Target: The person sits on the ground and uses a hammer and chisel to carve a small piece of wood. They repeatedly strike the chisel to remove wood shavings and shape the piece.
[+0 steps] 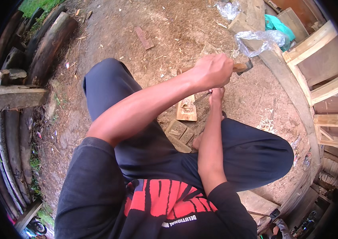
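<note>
My left hand is raised and closed around the wooden handle of a hammer, whose dark metal head points right. Just below it, my right hand grips a thin metal chisel that slants down to the left. The chisel's tip rests on a small flat wooden board with a carved, chipped surface, lying on the dirt between my knees. My left forearm crosses over my lap toward the hammer.
Several small wood blocks lie near my feet. Logs and a plank line the left side. Pale timber frames, a concrete curb and clear plastic bags stand at the right. Wood shavings dot the ground.
</note>
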Demonstrator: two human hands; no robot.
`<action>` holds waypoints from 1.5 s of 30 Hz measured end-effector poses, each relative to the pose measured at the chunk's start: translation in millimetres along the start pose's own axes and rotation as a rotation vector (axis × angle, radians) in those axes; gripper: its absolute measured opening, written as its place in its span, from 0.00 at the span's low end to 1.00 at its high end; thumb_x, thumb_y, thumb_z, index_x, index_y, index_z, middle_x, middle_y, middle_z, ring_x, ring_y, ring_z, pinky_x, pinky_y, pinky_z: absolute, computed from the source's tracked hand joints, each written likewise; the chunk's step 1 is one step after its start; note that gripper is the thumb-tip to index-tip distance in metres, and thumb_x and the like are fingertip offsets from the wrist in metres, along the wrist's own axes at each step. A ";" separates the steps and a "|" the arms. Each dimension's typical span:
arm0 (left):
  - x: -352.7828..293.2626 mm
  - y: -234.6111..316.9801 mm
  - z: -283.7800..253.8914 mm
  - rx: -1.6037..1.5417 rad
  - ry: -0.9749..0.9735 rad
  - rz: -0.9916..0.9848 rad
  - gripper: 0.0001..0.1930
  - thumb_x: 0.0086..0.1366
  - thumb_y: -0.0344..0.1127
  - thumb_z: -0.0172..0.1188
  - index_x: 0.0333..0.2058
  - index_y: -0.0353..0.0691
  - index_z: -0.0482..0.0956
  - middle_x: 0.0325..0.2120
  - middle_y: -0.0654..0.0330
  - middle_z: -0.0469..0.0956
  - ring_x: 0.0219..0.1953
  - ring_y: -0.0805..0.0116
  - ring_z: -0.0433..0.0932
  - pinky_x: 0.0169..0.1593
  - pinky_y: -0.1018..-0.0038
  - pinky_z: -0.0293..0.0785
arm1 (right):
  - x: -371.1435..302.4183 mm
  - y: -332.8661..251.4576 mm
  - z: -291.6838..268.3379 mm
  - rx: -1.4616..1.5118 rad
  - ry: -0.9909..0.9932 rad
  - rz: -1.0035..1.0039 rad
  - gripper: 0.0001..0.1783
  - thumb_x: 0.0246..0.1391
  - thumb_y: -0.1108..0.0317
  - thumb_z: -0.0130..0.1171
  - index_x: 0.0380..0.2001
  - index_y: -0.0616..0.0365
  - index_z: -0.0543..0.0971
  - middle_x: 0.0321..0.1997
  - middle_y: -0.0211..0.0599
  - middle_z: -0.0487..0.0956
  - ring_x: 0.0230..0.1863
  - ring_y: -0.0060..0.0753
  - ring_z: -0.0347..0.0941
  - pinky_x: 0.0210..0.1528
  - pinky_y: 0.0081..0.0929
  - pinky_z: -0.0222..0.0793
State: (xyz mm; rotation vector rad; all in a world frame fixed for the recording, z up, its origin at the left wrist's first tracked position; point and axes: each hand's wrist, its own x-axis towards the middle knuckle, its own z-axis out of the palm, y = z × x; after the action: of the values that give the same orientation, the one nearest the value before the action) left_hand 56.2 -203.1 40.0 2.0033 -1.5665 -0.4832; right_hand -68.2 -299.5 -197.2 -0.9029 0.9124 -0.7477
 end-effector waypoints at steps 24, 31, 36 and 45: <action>-2.1 -10.1 5.0 0.033 -0.095 -0.083 0.12 0.57 0.31 0.53 0.31 0.27 0.81 0.26 0.39 0.80 0.31 0.45 0.82 0.34 0.56 0.78 | 6.5 9.8 -4.3 0.068 0.008 -0.041 0.05 0.53 0.75 0.56 0.30 0.61 0.69 0.16 0.23 0.64 0.14 0.15 0.58 0.17 0.18 0.55; 2.3 -10.7 4.9 0.059 -0.090 -0.041 0.11 0.56 0.31 0.53 0.29 0.29 0.81 0.25 0.41 0.80 0.30 0.46 0.82 0.35 0.58 0.78 | 8.6 12.3 -7.9 0.069 -0.012 -0.040 0.06 0.53 0.74 0.56 0.28 0.59 0.69 0.16 0.22 0.63 0.13 0.15 0.57 0.16 0.18 0.54; 0.2 -11.9 15.6 0.018 0.036 -0.008 0.09 0.54 0.29 0.54 0.25 0.29 0.81 0.23 0.42 0.80 0.29 0.46 0.82 0.33 0.58 0.78 | -5.8 -1.6 7.4 0.060 0.039 -0.023 0.07 0.53 0.73 0.55 0.26 0.56 0.67 0.14 0.21 0.62 0.13 0.15 0.57 0.16 0.18 0.53; 2.1 -4.7 11.0 -0.003 -0.073 -0.069 0.12 0.59 0.33 0.53 0.35 0.30 0.81 0.26 0.41 0.79 0.33 0.44 0.81 0.37 0.56 0.77 | 2.0 4.6 -4.1 0.092 0.049 -0.040 0.08 0.54 0.73 0.55 0.23 0.56 0.67 0.14 0.22 0.63 0.13 0.15 0.57 0.16 0.18 0.52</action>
State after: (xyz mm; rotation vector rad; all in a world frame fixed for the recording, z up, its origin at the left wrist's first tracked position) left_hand 53.9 -206.5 28.6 2.0645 -1.5423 -0.5908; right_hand -70.3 -300.5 -203.2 -0.8270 0.8984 -0.8428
